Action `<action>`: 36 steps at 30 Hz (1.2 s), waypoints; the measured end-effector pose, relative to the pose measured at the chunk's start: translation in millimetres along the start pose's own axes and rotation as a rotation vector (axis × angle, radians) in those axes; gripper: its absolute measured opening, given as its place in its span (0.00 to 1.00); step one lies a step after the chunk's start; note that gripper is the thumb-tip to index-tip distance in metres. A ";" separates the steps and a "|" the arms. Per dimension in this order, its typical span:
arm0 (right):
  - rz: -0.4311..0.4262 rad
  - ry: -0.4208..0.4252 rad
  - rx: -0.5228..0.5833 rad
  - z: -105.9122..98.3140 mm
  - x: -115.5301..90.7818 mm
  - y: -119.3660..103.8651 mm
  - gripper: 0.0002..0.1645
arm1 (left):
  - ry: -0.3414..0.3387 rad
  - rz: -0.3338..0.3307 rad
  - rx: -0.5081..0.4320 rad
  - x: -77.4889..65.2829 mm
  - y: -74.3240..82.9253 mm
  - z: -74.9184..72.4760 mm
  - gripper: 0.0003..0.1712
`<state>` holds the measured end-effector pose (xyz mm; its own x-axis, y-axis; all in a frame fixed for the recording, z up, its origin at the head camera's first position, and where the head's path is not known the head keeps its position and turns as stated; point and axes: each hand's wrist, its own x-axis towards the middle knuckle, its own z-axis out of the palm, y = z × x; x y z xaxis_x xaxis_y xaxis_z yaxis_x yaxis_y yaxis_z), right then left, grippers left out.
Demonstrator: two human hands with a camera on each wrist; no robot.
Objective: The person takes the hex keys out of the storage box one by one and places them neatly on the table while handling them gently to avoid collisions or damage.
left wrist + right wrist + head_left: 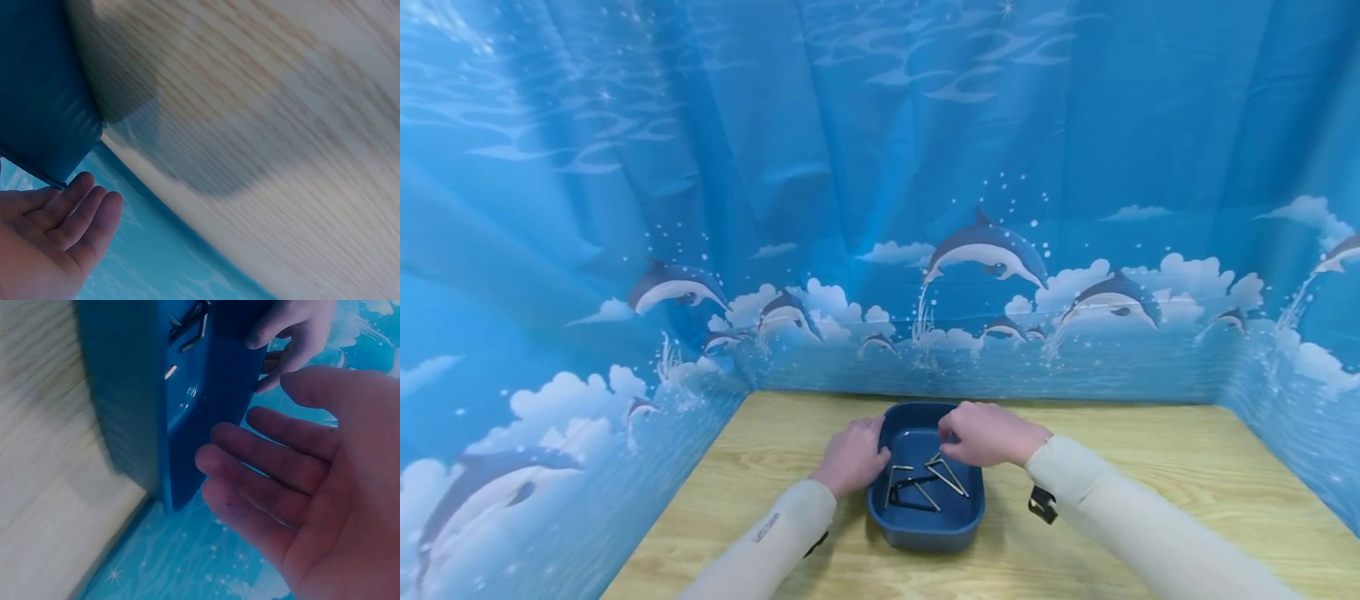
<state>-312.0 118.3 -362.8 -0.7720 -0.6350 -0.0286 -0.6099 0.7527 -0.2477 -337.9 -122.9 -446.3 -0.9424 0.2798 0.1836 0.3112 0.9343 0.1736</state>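
Note:
A deep blue plastic bin [925,540] with rounded corners stands on the table. Several L-shaped hex keys lie loose in its near half, among them a black hex key [913,506] and a brassy hex key [945,481]. My left hand [853,457] holds the bin's left side, thumb over the rim inside and fingers outside. Over the right rim hovers my right hand [992,433], fingers loosely bent above the bin's interior. The right wrist view shows nothing in its palm [337,512].
Light wood-grain table [1112,517] surrounds the bin on both sides. Behind and beside it hangs a blue dolphin-print curtain [865,208], meeting the table's far edge. A black strap piece [1042,505] sticks out below the right sleeve [1120,492].

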 end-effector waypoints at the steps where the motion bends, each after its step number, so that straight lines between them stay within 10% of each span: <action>1: 0.011 -0.015 0.008 -0.5 3.7 -0.9 0.10 | 0.003 0.001 0.002 0.4 0.2 0.2 0.33; 36: 0.254 -0.314 0.013 28.6 82.6 8.9 0.13 | 0.007 -0.023 0.080 0.3 5.2 0.5 0.33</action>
<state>-376.1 67.6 -395.0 -0.8043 -0.4531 -0.3845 -0.4032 0.8914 -0.2071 -336.5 -117.8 -445.8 -0.9483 0.2566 0.1869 0.2782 0.9552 0.1004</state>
